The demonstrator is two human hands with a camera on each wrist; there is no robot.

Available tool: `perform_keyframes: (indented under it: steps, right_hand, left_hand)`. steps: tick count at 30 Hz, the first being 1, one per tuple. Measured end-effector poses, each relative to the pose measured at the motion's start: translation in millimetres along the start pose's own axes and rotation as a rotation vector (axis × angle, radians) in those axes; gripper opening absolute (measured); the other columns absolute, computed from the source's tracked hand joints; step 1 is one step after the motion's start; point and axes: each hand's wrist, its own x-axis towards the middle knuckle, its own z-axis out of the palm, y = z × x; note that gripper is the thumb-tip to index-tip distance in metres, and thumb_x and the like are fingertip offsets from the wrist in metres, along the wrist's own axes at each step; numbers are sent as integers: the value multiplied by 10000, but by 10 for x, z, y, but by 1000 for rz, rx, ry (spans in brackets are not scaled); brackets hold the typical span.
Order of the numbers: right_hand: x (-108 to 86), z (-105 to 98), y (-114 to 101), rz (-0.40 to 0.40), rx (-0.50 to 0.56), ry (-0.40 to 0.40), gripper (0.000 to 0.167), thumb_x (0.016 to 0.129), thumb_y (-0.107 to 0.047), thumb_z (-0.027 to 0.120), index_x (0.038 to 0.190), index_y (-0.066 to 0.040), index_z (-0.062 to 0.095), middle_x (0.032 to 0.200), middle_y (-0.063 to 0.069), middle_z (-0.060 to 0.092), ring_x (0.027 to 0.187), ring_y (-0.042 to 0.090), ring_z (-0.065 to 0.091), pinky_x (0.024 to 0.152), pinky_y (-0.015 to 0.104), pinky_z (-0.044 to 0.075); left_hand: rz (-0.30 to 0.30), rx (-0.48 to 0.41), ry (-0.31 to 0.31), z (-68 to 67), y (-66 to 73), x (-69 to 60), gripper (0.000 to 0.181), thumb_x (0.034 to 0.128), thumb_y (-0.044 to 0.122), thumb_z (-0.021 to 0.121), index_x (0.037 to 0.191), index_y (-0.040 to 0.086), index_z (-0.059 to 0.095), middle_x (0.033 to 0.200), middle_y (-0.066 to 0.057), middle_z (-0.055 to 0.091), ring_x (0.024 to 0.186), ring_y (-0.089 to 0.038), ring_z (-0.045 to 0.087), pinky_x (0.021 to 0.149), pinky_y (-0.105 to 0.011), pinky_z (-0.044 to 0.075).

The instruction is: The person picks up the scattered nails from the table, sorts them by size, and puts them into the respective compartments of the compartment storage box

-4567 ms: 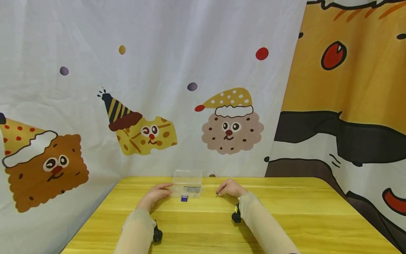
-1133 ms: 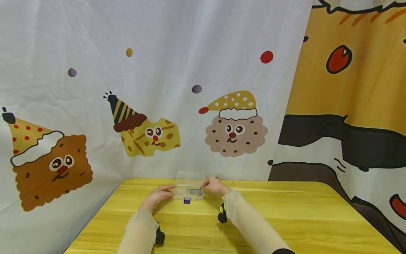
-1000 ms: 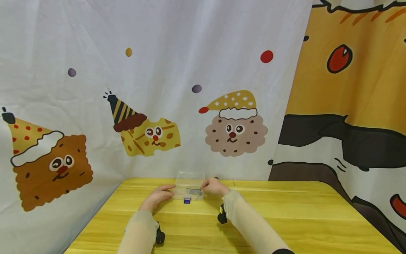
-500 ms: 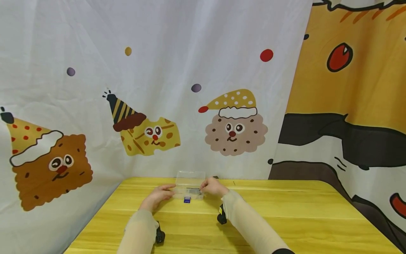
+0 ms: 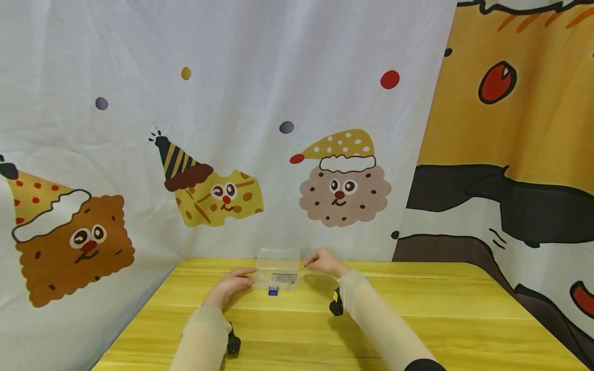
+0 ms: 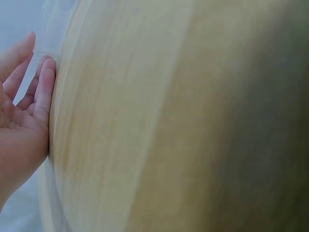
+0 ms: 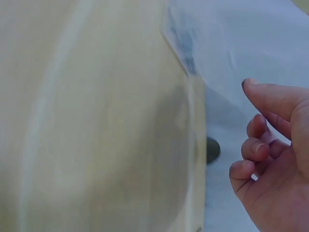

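A clear plastic box [image 5: 262,284] stands at the table's far edge with its transparent lid [image 5: 278,260] raised behind it. A small blue tab [image 5: 273,290] shows at its front, and a dark, thin shape [image 5: 284,279] lies inside, too small to identify. My left hand [image 5: 230,286] rests at the box's left side, fingers straight and touching it. To the right of the box, my right hand [image 5: 327,264] hovers with its fingers loosely bent. In the right wrist view, a dark speck marks the right hand's [image 7: 282,145] foremost fingertip; no held object can be made out.
The yellow wooden table [image 5: 287,330] reaches back to a white curtain [image 5: 232,103] printed with cartoon snacks. Dark camera units [image 5: 233,344] sit on both wrists. A dark dot [image 7: 212,150] on the curtain shows beyond the table edge.
Earlier, my right hand pinched a thin dark piece beside the box, then moved to the box's right end. Now it has lifted away, right and back. The left hand stays at the box.
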Motion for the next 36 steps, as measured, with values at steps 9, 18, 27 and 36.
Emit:
perform_keyframes:
  steps: [9,18,27,36]
  right_hand:
    - [-46,-384,116,7,25,43,170,923,-22,609,1025,52,723,1090,197,669,1013,318,615,889,477,499]
    - [-179,-618,251,8,1,105,205,898,47,560,1043,134,676,1034,213,676,992,347,611,870,469,502]
    - [-212,-661,585,-2,-34,117,264,814,85,549,1030,116,697,1078,221,666,1047,384,581,903,533,463]
    - [-176,-679,966,-96,-49,140,315,760,54,573,1030,32,735,1024,153,684,784,200,527,683,343,464]
  left_hand:
    - [-1,8,-5,4,15,12,449,945,17,575,1380,-58,491,1392,-287,450,1116,-294,559,986,-473,426]
    - [8,7,-10,13,-21,60,452,938,22,595,1373,-58,500,1400,-289,442,1142,-335,554,988,-487,425]
    - [5,-6,-2,-48,-87,92,459,925,34,620,1363,-57,514,1413,-292,422,1157,-342,549,988,-458,438]
    - [0,-15,7,-30,-44,43,465,920,28,625,1360,-67,509,1374,-279,474,1113,-292,572,983,-450,441]
